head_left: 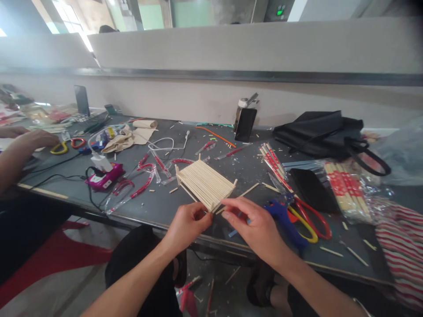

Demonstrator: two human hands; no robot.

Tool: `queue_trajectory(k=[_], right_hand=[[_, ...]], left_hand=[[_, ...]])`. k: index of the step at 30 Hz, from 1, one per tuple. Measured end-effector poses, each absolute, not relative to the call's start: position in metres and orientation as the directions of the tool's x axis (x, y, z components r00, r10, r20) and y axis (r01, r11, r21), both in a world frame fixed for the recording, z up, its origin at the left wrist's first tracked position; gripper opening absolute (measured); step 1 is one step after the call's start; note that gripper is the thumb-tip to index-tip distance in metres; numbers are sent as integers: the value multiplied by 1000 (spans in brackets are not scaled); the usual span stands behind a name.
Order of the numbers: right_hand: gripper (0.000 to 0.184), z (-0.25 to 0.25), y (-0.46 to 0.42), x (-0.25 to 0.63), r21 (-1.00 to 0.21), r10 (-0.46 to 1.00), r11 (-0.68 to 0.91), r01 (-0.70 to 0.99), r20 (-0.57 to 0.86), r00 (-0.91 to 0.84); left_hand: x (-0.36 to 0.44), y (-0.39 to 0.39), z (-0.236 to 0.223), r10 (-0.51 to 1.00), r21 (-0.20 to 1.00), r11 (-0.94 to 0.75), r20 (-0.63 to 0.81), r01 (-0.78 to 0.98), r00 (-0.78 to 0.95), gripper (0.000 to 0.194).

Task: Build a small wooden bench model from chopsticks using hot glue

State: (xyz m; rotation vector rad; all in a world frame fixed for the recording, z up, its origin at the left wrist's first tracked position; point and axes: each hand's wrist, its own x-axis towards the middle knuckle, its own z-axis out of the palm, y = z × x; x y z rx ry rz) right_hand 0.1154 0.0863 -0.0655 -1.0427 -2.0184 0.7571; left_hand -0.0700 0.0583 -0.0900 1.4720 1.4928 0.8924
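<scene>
Stick panel (205, 182) touching both hands' fingers (206, 217)

A long dark worktable (185, 207) ran before a pale partition wall (231, 48), with bright windows (69, 13) far left and grey floor (49, 290) near.

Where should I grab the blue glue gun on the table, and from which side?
Judging by its pose, take the blue glue gun by its handle, coming from the near table edge, right of the right hand. It lies flat, body running toward that edge, while the red and yellow scissors crowd its far right side. The left hand pinches the stick panel.
</scene>
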Motion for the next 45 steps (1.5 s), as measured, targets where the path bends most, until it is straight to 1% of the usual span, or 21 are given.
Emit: queue_trajectory(k=[3,5,10,16,19,22,24,27,30,32,37,42,45], right_hand=[[21,-70,93,108,-674,778,613,412,424,-465],[21,-73,97,103,-640,745,653,404,446,-496],[12,-77,103,99,-636,731,666,390,454,-510],[11,-77,103,95,-633,723,678,375,478,-499],[10,-73,100,96,-648,743,653,391,449,-497],[8,-65,98,104,-680,790,596,426,401,-465],[10,-59,101,115,-693,843,532,486,384,-377],[14,-56,110,132,-700,908,412,584,370,-196],[18,-61,123,141,-747,944,316,584,309,-115],[21,-66,129,141,-773,952,300,559,280,-123],[20,-72,137,132,-780,946,325,535,280,-165],[25,-68,136,139,-792,954,297,533,276,-121],[26,-60,133,150,-799,956,278,533,284,-73]], left_hand=[[-70,58,-89,997,914,41,-62,404,39,18],[-70,58,-90,997,914,32,-55,404,46,18],[-70,58,-92,997,917,31,-56,398,53,16],[-69,59,-91,998,920,32,-51,391,38,17],[-70,57,-93,997,921,34,-56,389,44,16],[-71,57,-93,996,920,45,-72,389,56,17],[-72,57,-92,994,916,59,-89,396,59,18],[-72,57,-89,993,912,72,-105,403,60,19],[-71,57,-86,992,911,76,-109,406,58,20],[-70,57,-86,992,909,78,-111,410,56,19],[-73,58,-87,991,900,82,-119,428,61,19],[-73,59,-90,983,918,115,-159,379,86,26],[-64,59,-88,975,931,118,-175,344,137,29]])
